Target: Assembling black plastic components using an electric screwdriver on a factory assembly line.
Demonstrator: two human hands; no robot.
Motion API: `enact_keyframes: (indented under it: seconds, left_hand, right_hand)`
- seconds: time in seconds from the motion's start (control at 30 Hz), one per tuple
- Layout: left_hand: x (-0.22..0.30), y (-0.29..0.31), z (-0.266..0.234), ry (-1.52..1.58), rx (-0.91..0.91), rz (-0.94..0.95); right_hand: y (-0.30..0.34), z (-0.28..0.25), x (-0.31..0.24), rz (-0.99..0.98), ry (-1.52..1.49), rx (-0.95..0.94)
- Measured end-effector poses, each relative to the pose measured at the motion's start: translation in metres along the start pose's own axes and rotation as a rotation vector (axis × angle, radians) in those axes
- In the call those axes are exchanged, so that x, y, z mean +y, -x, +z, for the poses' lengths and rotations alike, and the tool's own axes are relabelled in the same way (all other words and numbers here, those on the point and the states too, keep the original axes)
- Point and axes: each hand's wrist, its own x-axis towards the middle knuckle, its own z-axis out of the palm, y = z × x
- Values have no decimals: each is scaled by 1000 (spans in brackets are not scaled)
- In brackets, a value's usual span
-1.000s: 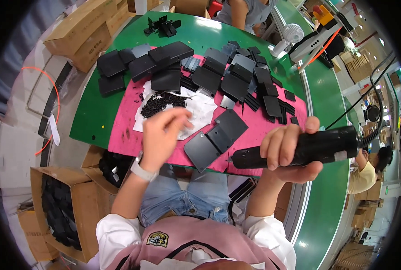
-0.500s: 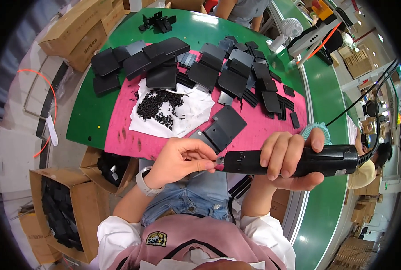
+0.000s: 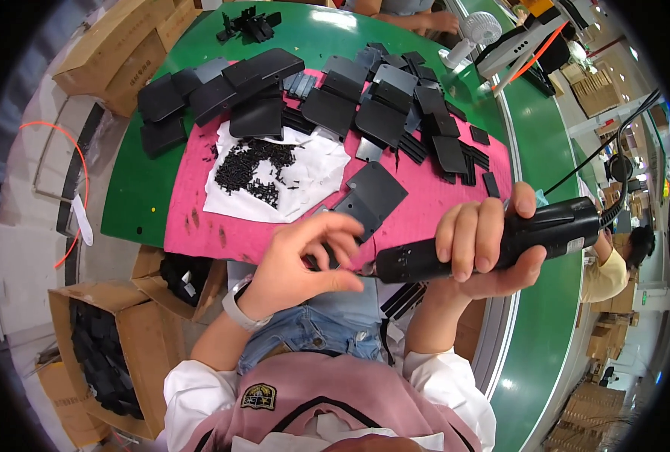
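My right hand (image 3: 487, 245) is wrapped round a black corded electric screwdriver (image 3: 418, 260), held level with its tip toward the left. Just left of that tip, my left hand (image 3: 305, 252) has its fingers apart and curved, and I see nothing held in them. Beyond both hands lies a black plate assembly (image 3: 376, 197) on the pink mat (image 3: 290, 239). Many small black screws (image 3: 252, 172) are heaped on a white cloth (image 3: 324, 162) ahead of my left hand.
Black plastic panels (image 3: 331, 111) are piled across the far part of the mat. A white fan (image 3: 479, 30) stands at the far right, and another person's hand (image 3: 444, 21) shows beyond. Cardboard boxes (image 3: 150, 331) with black parts stand at lower left. The tool's cable (image 3: 622, 143) runs up right.
My left fingers have spread and drawn off the screwdriver tip they were pinching. The screwdriver has tilted, its cable end now higher. The view has shifted slightly.
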Motion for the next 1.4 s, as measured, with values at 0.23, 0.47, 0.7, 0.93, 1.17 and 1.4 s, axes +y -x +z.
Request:
enact_keyframes:
  seconds: [0.23, 0.47, 0.7, 0.93, 1.17, 1.4]
  left_hand:
    - [-18, -24, -11, -952, 329, 139]
    - [-22, -30, -5, -947, 320, 50]
    - [-28, -37, -3, -536, 290, -7]
    - [-33, -38, -4, -444, 293, 2]
    - [-35, -39, -4, -430, 302, -8]
    - [-37, -40, -2, -496, 315, 14]
  right_hand:
    - [-4, -17, -2, 27, 273, -73]
    - [-3, -18, 5, 85, 357, -77]
    - [-8, -2, 13, 181, 382, -139]
    - [-5, -12, 12, 162, 300, -131]
    - [-3, -12, 11, 134, 215, -114]
    - [-22, -29, 9, 153, 106, -654]
